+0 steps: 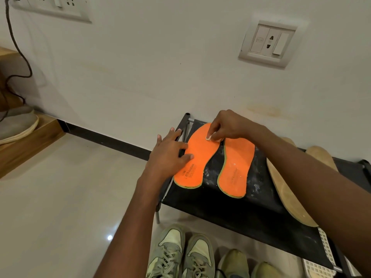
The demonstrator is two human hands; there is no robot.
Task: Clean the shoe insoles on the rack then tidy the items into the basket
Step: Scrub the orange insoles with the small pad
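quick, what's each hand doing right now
Left hand: open, fingers flat, pressing on the left orange insole.
Right hand: pinching a small white wipe against that insole.

The near half of the black rack (230,213) lay bare, open to a reach from the front. Its far edge met the wall (160,77), so no way in from behind. Two orange insoles (200,157) filled the far left corner, tan insoles (289,199) the right side, a white basket (325,249) the near right edge.
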